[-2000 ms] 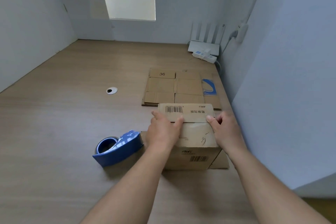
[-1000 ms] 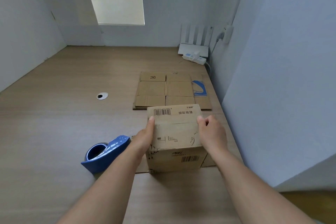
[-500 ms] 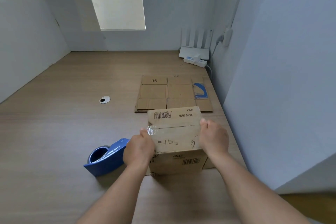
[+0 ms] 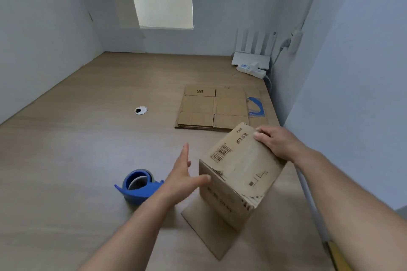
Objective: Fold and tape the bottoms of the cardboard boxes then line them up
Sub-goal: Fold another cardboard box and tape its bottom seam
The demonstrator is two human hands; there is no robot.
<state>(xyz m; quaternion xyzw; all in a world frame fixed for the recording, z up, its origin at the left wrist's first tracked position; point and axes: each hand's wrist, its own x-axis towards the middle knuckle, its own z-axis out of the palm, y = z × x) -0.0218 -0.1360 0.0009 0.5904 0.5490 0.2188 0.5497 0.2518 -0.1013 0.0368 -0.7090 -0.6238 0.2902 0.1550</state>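
Head view: a matte brown corrugated cardboard box (image 4: 240, 167), barcode-printed and frayed at its edges, is held tilted over the wood-grain desk (image 4: 77, 149), one flap (image 4: 211, 226) splayed flat beneath it. Its far top corner is gripped by the right hand (image 4: 275, 143), fingers curled over the edge. The left hand (image 4: 181, 179) is spread, thumb tip at the box's left edge. A blue plastic tape dispenser (image 4: 137, 185) lies just left of it; flattened boxes (image 4: 198, 110) lie beyond both hands.
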